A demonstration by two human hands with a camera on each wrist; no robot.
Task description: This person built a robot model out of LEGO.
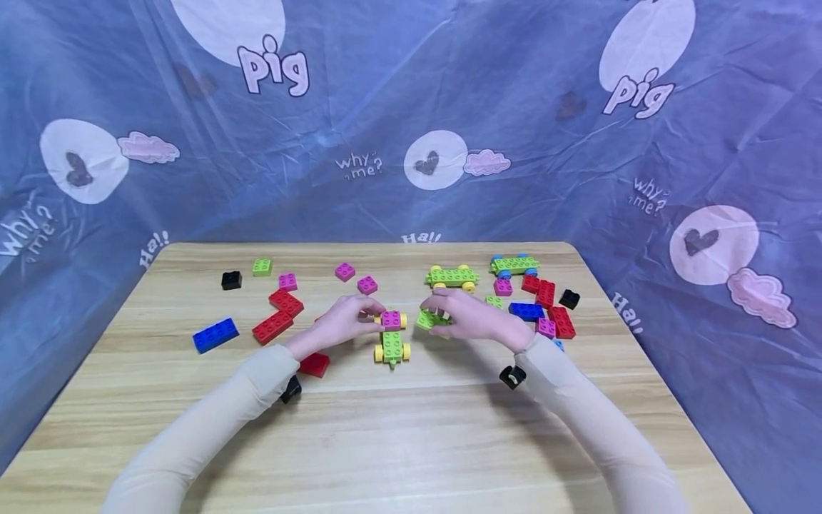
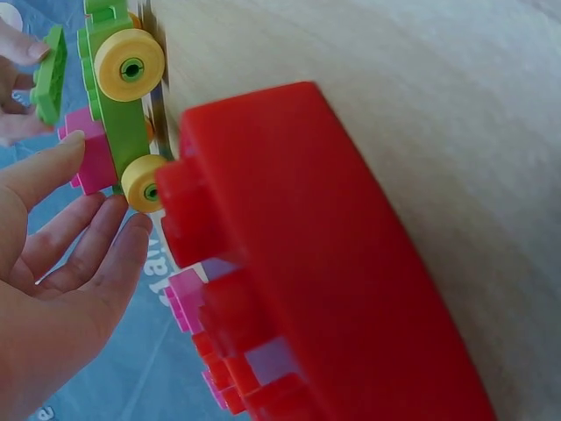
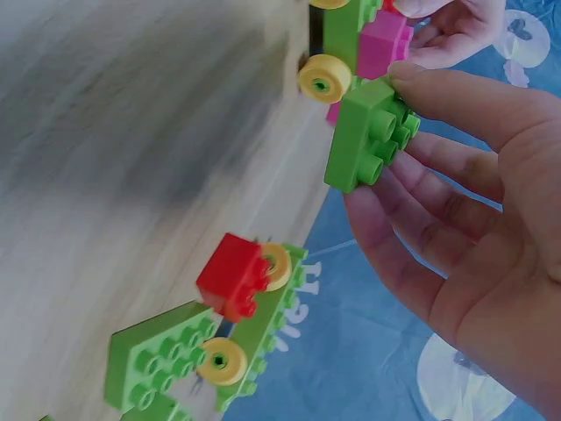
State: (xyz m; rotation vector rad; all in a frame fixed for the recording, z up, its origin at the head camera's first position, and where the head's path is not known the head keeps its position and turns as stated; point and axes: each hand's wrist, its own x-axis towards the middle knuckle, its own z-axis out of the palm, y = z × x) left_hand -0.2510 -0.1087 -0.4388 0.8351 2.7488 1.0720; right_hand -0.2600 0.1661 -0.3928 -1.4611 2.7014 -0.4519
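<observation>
A green toy car base (image 1: 392,345) with yellow wheels (image 2: 130,67) stands mid-table with a pink brick (image 1: 390,319) on its far end. My left hand (image 1: 344,319) holds the car there, thumb on the pink brick in the left wrist view, fingertips by the end wheel. To the right, my right hand (image 1: 472,314) pinches a green brick (image 3: 364,140) between thumb and fingers, studs toward the palm in the right wrist view. This brick is tilted and held just beside the car.
Two more car bases stand behind, one yellow-wheeled (image 1: 452,277), one blue-wheeled (image 1: 516,266). At right lie red bricks (image 1: 561,323), a blue brick (image 1: 526,312) and a black brick (image 1: 569,298). Another blue brick (image 1: 215,335) and a red brick (image 1: 315,365) lie left.
</observation>
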